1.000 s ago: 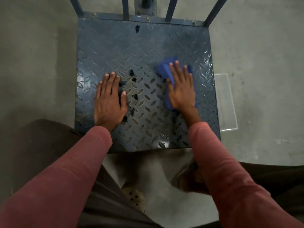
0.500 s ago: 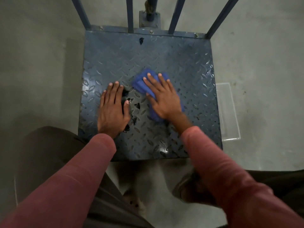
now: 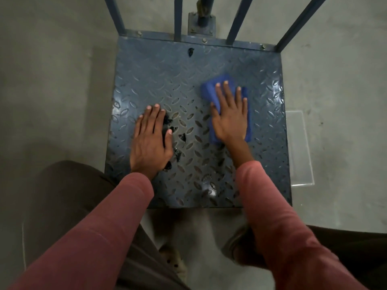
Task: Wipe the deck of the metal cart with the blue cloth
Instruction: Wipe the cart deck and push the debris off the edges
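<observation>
**Bare far left, bars behind**

The far-left part of the deck [image 3: 150,76] gives you bare plate. Along its far edge, upright bars [image 3: 178,17] block passage. On its near-left part your left hand [image 3: 149,141] lies flat, black bits [image 3: 182,137] just beside it.

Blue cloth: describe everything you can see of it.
The cloth is a deep blue, soft-looking fabric folded into a thick oblong pad. It lies flat on the deck, right of centre. The right hand presses on it, palm down with fingers straight, and covers most of it. Blue shows past the fingertips and along both sides. Its edges are slightly blurred. Nothing else touches it.
</observation>
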Demonstrator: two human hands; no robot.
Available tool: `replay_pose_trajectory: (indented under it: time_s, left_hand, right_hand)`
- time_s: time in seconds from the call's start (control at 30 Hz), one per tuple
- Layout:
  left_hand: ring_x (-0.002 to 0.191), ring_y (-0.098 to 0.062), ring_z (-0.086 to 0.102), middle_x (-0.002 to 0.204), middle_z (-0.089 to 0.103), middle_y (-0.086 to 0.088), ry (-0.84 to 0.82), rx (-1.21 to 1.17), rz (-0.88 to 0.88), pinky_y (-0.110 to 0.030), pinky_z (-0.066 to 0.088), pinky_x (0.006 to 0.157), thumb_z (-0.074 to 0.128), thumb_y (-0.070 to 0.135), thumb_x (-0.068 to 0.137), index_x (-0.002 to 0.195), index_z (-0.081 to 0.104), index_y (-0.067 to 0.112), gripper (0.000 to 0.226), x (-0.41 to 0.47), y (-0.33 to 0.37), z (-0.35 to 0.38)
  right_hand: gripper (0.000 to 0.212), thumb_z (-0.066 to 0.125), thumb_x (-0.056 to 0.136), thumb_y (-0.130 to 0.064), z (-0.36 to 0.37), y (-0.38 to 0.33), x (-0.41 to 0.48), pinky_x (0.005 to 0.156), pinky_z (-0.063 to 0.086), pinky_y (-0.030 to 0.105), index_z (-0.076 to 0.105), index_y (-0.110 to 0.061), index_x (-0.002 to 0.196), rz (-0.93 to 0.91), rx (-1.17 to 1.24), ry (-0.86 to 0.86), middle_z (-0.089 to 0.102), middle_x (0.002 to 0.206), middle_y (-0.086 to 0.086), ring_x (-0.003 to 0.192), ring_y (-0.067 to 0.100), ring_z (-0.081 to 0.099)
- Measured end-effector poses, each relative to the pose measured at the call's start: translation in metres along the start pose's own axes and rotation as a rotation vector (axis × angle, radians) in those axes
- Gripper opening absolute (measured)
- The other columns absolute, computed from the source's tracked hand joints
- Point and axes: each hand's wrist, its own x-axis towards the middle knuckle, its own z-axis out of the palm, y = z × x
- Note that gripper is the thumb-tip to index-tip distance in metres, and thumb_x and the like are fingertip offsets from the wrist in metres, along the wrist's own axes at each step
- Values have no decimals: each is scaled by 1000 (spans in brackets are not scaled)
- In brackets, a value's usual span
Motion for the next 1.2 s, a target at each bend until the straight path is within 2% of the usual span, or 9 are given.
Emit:
replay_pose_trajectory:
  time_s: [0.13, 0.2, 0.4, 0.47, 0.63, 0.7, 0.93, 1.1, 1.2]
  left_hand:
    - [160, -23, 16, 170, 27, -9, 16, -24, 0, -50, 17, 129, 38, 34, 107, 160, 34, 8, 60, 0, 0, 0]
    - [161, -23, 15, 170, 26, -9, 12, -29, 1, -49, 17, 129, 38, 34, 107, 160, 33, 8, 59, 1, 0, -1]
    - [161, -22, 12, 171, 23, -8, -6, -15, -9, -48, 15, 130, 41, 33, 109, 161, 31, 8, 58, -1, 3, -4]
    - [161, -21, 11, 172, 23, -8, -3, -13, -11, -47, 14, 131, 41, 33, 109, 161, 31, 9, 58, -1, 2, -4]
    - [161, -20, 12, 171, 24, -7, 12, -23, -10, -47, 15, 130, 40, 34, 107, 160, 33, 10, 59, 0, 0, 0]
    - [161, -20, 12, 171, 24, -6, 12, -23, -7, -47, 16, 130, 42, 33, 107, 160, 33, 10, 59, 0, 0, 1]
    - [162, -19, 8, 172, 21, -6, -20, -2, -28, -48, 15, 130, 39, 35, 108, 162, 30, 10, 60, 0, 2, -1]
    - [162, -20, 8, 173, 20, -6, -28, 23, -37, -48, 15, 130, 38, 36, 108, 162, 28, 11, 61, 1, 3, -2]
    - [162, -19, 7, 173, 20, -6, -34, 23, -29, -47, 14, 130, 38, 36, 108, 162, 27, 11, 61, 1, 3, -2]
  right_hand:
    - [57, 30, 106, -48, -5, 21, -11, 126, 11, 48, 21, -32, 160, -498, -23, -111, 15, 169, -9, 157, 22, 4]
    - [56, 25, 106, -50, -14, 43, 15, 126, 11, 49, 21, -35, 160, -557, -66, -124, 16, 168, -11, 157, 20, 5]
    - [61, 24, 103, -50, -22, 43, 73, 126, 3, 53, 16, -33, 161, 129, 38, 14, 9, 170, -7, 157, 27, 2]
    - [62, 21, 104, -51, -17, 18, 77, 126, -1, 54, 9, -32, 162, 183, 43, -12, 2, 170, -5, 157, 29, -3]
    - [58, 20, 106, -53, -4, -12, 56, 127, 6, 50, 15, -35, 161, -440, -83, -151, 9, 169, -10, 157, 26, 1]
    - [56, 21, 107, -54, -10, 11, 59, 127, 9, 48, 18, -36, 160, -568, -85, -158, 13, 169, -11, 157, 21, 4]
    - [58, 21, 105, -54, -38, 78, 87, 126, 1, 53, 11, -39, 160, 90, 7, -18, 5, 170, -7, 157, 27, -1]
    - [61, 22, 105, -51, -25, 44, 103, 126, -1, 55, 10, -33, 162, 189, 12, -6, 3, 171, -1, 156, 34, -2]
    - [62, 22, 106, -49, -11, -1, 114, 126, 2, 56, 6, -28, 162, 118, -17, -16, 1, 171, 4, 155, 38, -1]
